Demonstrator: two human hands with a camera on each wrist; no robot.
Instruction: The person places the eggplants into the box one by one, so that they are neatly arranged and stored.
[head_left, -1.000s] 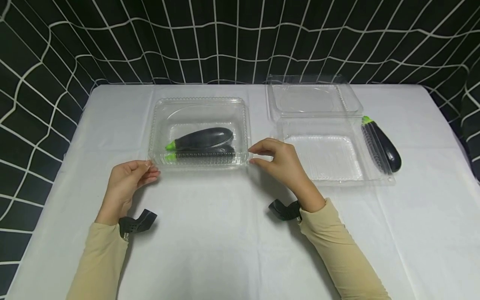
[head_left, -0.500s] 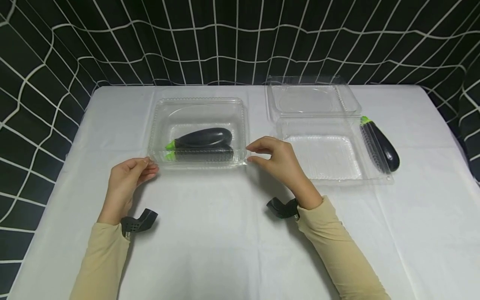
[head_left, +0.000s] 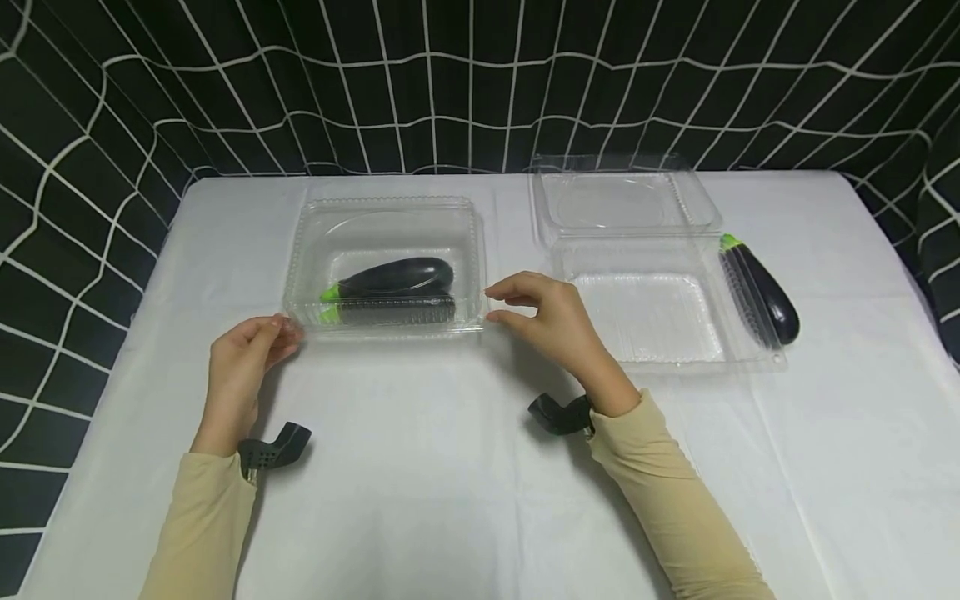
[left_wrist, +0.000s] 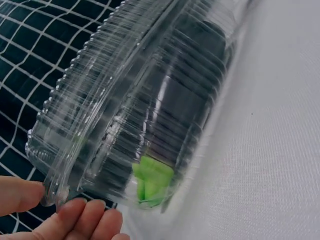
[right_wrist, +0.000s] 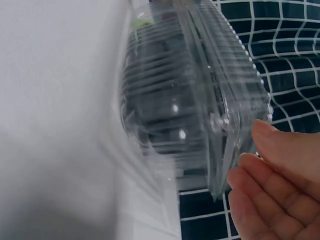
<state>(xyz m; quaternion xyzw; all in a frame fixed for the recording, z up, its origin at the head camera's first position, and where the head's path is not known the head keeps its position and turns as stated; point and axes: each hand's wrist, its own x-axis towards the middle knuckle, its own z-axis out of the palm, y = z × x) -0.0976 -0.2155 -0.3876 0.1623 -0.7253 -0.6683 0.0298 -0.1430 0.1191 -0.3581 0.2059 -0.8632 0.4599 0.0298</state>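
Note:
Two eggplants (head_left: 393, 276) with green stem ends lie inside a clear plastic clamshell container (head_left: 390, 225), whose lid is down over them. My left hand (head_left: 243, 358) pinches the container's front left corner between thumb and fingers; the left wrist view shows the corner tab (left_wrist: 52, 195) there. At the right side, my right hand (head_left: 551, 321) has its thumb and forefinger spread apart, fingertips right at the container's edge. From the right wrist, the thumb (right_wrist: 275, 137) lies by the ridged rim and no plastic shows between it and the fingers.
A second clear clamshell (head_left: 637, 317) stands open at the right, its lid folded back toward the netting (head_left: 480, 92). Another eggplant (head_left: 765, 292) lies against its right side. White cloth (head_left: 405, 500) covers the table.
The container with the eggplants has shifted slightly left, and both hands have moved along with it. The second clamshell and the eggplant beside it stay in place.

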